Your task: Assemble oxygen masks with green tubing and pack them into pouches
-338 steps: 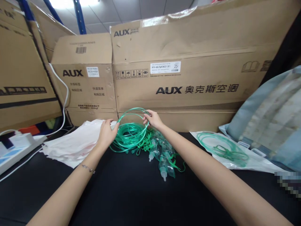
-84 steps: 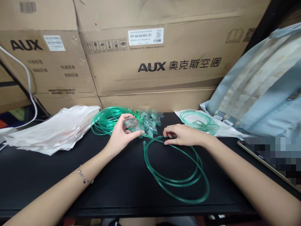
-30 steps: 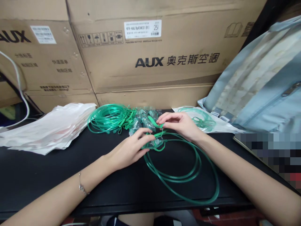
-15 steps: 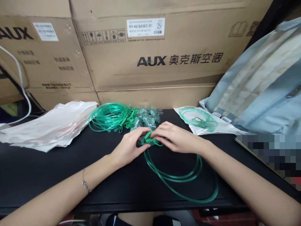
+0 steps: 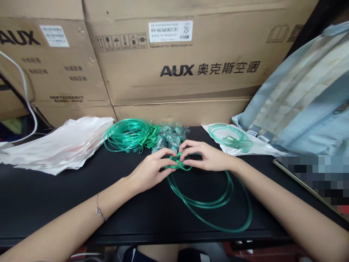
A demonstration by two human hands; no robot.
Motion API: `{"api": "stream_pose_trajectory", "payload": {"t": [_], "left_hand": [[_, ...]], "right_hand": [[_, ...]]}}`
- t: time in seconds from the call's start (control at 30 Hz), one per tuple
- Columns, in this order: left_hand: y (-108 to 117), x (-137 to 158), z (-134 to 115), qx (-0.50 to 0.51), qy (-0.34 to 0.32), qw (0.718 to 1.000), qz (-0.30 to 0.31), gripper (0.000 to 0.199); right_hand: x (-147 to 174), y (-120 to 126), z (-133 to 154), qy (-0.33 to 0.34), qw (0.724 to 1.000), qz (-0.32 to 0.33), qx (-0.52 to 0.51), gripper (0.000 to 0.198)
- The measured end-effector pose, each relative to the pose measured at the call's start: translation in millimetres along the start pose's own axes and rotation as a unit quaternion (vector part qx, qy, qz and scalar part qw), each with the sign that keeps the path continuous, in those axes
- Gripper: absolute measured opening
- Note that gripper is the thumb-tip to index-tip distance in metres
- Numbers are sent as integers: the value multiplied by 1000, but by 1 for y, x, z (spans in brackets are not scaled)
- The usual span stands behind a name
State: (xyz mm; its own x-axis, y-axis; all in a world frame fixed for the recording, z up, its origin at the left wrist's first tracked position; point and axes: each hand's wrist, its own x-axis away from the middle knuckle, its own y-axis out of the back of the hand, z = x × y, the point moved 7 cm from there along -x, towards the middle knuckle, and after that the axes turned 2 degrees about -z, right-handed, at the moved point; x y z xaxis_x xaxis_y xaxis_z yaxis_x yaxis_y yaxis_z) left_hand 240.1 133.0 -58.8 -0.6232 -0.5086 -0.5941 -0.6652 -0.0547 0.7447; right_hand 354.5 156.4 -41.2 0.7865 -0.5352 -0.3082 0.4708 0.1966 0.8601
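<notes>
A green elastic strap (image 5: 179, 164) is bunched between my two hands above the black table. My left hand (image 5: 149, 169) is closed on its left side, thumb and fingertips pressed to it. From the right, my right hand (image 5: 208, 156) pinches the strap with curled fingers. Below them a loop of clear green tubing (image 5: 203, 206) lies on the table, its upper ends running under my hands. What else is inside the bunch is hidden by my fingers. Just behind my hands lie several clear plastic-wrapped green pieces (image 5: 171, 135).
Coiled green tubing (image 5: 128, 133) with green straps lies back left, beside a stack of white bags (image 5: 60, 145). A white bag with coiled tubing (image 5: 231, 140) lies back right, near a light-blue backpack (image 5: 308, 109). Cardboard boxes (image 5: 174, 87) stand behind. A pixelated screen (image 5: 316, 178) is at right.
My right hand has shifted slightly right and its fingers have spread a little around the strap. The tubing loop has moved slightly. My left hand stays nearly in place.
</notes>
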Motion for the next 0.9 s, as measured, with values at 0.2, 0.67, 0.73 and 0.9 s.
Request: {"api": "stream_pose_trajectory", "payload": {"t": [0.2, 0.67, 0.73, 0.9], "left_hand": [[-7, 2, 1, -44, 47, 996, 65, 13], [5, 1, 5, -79, 55, 995, -24, 40], [5, 2, 11, -88, 99, 991, -30, 46], [2, 6, 19, -68, 140, 988, -18, 41]], "right_hand": [[0, 4, -1, -1, 1000, -15, -16, 25], [51, 19, -51, -197, 963, 64, 171, 45], [49, 12, -55, -190, 963, 69, 178, 37], [33, 5, -57, -197, 965, 53, 165, 21]]}}
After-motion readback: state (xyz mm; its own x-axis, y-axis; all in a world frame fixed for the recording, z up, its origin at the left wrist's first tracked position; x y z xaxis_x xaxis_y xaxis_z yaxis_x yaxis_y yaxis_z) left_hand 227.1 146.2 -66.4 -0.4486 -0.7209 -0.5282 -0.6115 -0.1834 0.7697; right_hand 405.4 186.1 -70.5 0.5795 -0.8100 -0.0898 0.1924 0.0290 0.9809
